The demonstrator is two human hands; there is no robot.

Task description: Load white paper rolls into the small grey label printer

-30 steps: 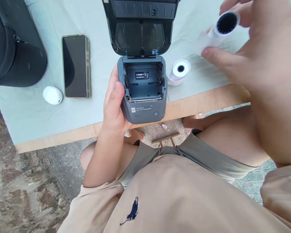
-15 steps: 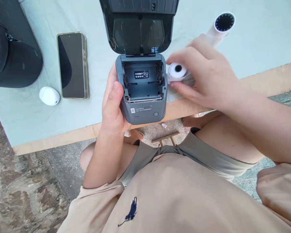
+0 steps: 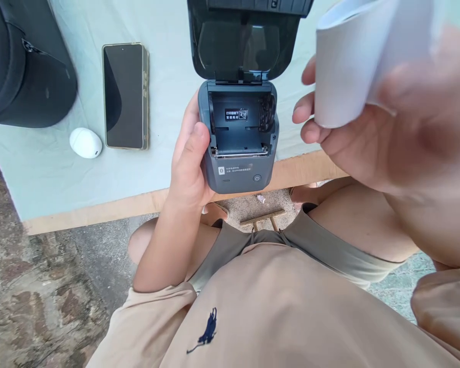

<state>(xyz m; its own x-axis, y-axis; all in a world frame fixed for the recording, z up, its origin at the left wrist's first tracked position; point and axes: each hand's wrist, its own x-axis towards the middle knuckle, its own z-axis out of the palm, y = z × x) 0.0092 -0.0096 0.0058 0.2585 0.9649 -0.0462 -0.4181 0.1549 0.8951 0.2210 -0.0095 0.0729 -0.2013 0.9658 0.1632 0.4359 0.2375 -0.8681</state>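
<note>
Pale green cloth covers the table (image 3: 42, 174), which spans the far part of the scene and shows a bare wooden edge on its near side. A black bag (image 3: 23, 66) lies at the far left. The dark grey printer (image 3: 239, 138) sits at centre over the table's near edge, its lid raised and its paper bay exposed. The right hand (image 3: 398, 128), close to the camera at right and blurred, has its fingers curled around a white paper roll (image 3: 348, 66), held above the table, right of the printer and apart from it. The left hand (image 3: 189, 163) clasps the printer's left side, thumb pressed on the casing. A black phone (image 3: 125, 96) lies flat left of the printer. A small white oval case (image 3: 85, 142) rests just left of the phone.
</note>
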